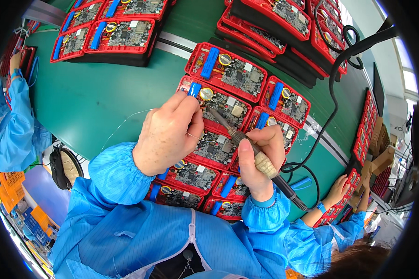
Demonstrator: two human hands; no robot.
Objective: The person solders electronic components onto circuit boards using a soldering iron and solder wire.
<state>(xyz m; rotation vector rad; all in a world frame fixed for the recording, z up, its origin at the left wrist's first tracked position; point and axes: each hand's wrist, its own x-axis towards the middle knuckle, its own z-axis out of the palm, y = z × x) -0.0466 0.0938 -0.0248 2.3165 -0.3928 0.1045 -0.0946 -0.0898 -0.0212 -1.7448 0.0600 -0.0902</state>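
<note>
My right hand grips a soldering iron by its wrapped handle, its metal tip pointing up and left over a circuit board in a red housing. My left hand is closed on a thin solder wire; one end trails off to the left, and a short piece sticks out below the fingers toward the boards. Its fingertips are beside a blue cylindrical battery and a yellow-rimmed coin cell. Whether they touch the battery is hidden. Several similar red housings lie around both hands.
Stacks of filled red housings stand at the far left and far right of the green table. A black cable loops down the right side. Co-workers' blue sleeves show at left and lower right.
</note>
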